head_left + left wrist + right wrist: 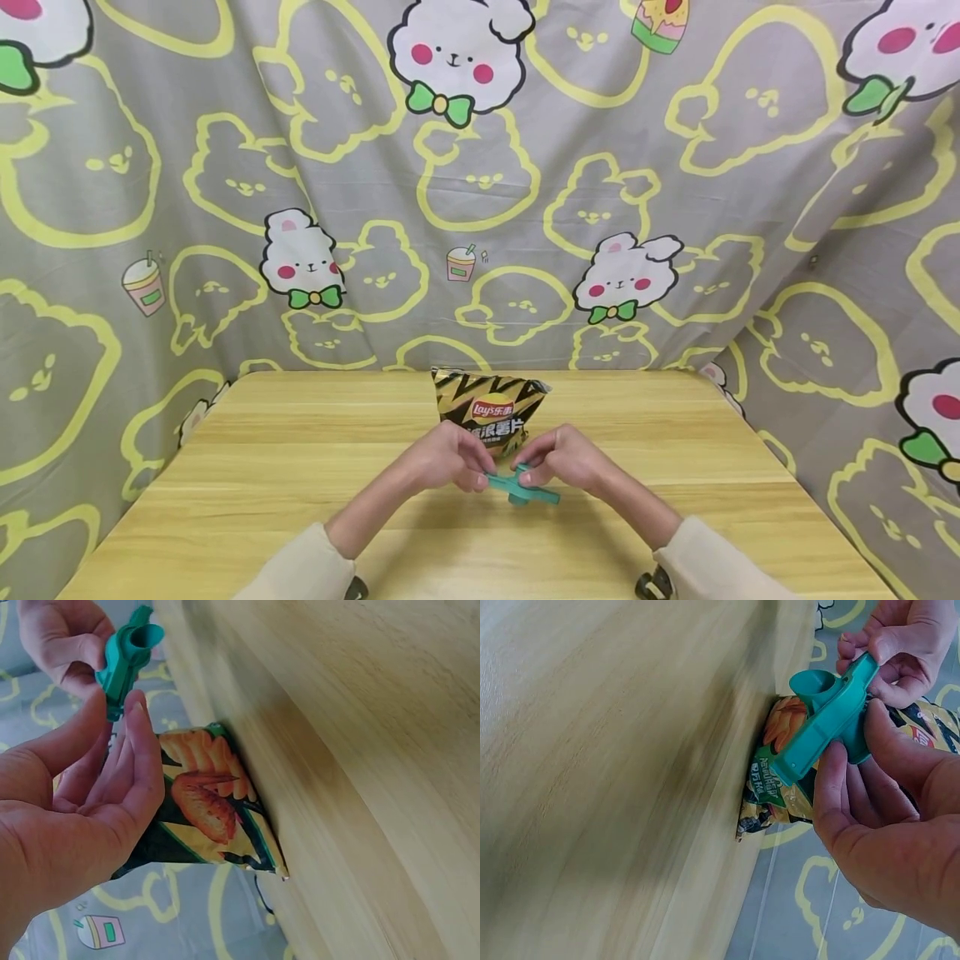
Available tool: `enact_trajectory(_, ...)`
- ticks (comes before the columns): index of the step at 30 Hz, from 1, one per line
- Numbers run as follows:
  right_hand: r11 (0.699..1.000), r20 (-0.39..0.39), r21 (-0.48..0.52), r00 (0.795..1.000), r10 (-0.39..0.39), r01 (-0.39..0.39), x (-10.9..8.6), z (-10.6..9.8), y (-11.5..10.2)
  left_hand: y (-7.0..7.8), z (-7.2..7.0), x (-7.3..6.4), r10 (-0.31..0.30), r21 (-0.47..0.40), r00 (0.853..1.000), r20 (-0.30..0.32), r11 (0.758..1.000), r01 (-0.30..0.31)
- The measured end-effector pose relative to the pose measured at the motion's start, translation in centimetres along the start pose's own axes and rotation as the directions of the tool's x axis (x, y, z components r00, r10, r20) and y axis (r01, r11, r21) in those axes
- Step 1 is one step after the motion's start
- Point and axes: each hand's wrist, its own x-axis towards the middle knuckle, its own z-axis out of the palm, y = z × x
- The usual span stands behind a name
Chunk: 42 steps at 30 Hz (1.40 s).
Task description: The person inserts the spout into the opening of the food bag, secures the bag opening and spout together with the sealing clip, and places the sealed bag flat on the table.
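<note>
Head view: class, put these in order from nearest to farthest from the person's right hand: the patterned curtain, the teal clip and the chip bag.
1. Teal clip: nearest, held in the right hand.
2. Chip bag: on the table, just beyond the hand and toward its left.
3. Patterned curtain: farthest, hanging behind the bag, past the table's far edge.
</note>
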Motion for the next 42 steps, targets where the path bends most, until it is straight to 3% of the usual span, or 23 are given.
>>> enact_trajectory(9,1.000,-0.021,-0.018,1.000,0.008,-0.008,-0.08,0.23,0.11,-0.18,0.10,-0.01,0.003,0.041,1.000,0.013,0.999,-0.004)
enact_trajectory(18,0.999,0.001,-0.040,1.000,0.008,-0.008,-0.13,0.03,-0.14,-0.34,0.18,0.18,0.003,-0.019,1.000,0.028,1.000,-0.002)
enact_trajectory(33,1.000,0.070,-0.017,0.997,-0.014,0.015,-0.06,-0.53,-0.08,-0.42,0.11,0.17,0.021,-0.035,0.999,0.031,0.999,-0.020)
enact_trajectory(42,0.999,0.017,-0.043,1.000,0.010,-0.009,0.07,-0.60,-0.37,-0.54,0.03,0.20,0.019,-0.057,1.000,0.019,0.998,-0.018)
